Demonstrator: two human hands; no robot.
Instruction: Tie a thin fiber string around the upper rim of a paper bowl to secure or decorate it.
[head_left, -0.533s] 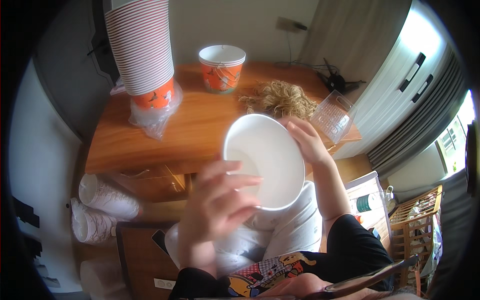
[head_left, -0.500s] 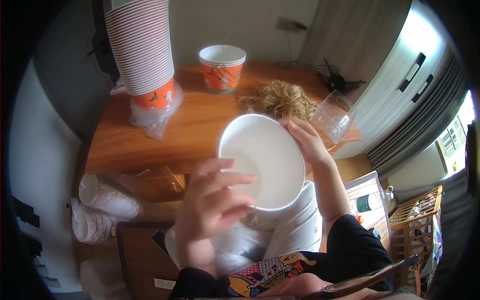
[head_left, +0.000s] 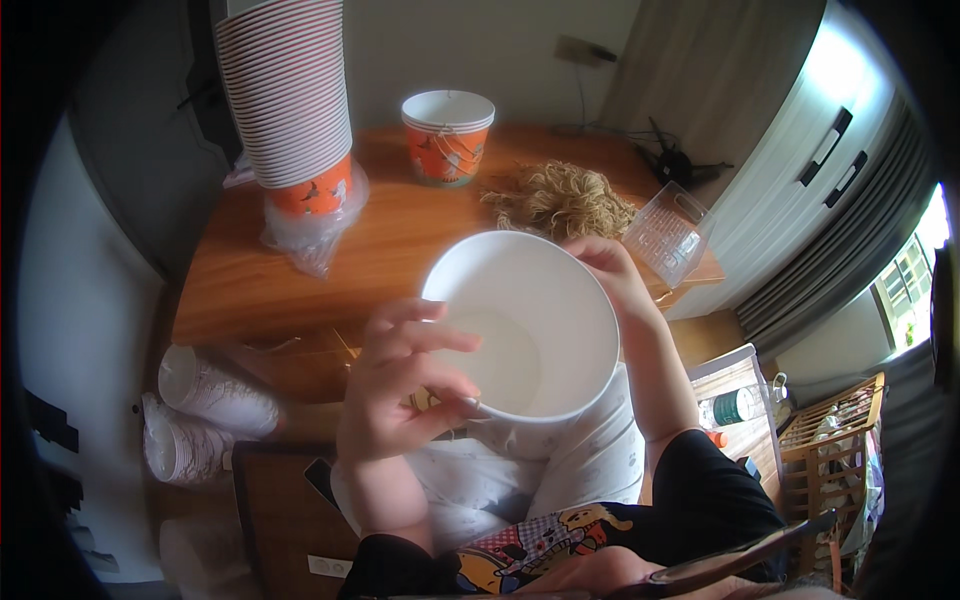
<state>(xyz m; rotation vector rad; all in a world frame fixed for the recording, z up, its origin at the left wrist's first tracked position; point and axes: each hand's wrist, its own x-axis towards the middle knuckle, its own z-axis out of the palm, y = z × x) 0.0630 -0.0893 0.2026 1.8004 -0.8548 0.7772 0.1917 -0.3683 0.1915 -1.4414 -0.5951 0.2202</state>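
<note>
A white-lined paper bucket (head_left: 560, 320) is tilted above my lap, its open mouth facing me and its outer side hidden. My right hand (head_left: 607, 265) holds it at the upper right of the rim, with most fingers behind the wall. At the lower left edge is my left hand (head_left: 400, 375), its fingers bent over the rim and its thumb and forefinger closing at the edge. Whether a cord lies between those fingertips is too small to make out. Beyond the bucket, a tangled heap of tan twine cords (head_left: 565, 200) lies on the wooden table (head_left: 400, 240).
Orange-printed paper buckets with a cord handle (head_left: 448, 145) stand at the table's back. A tall bucket stack (head_left: 290, 110) rises at the left, plastic wrap around its base. A clear plastic basket (head_left: 668, 235) sits at right. More wrapped stacks (head_left: 215, 405) lie low at left.
The bucket has turned slightly and shifted a little left at its near side. My left hand, blurred and stretched across the opening before, has drawn left to the rim with its fingers bent.
</note>
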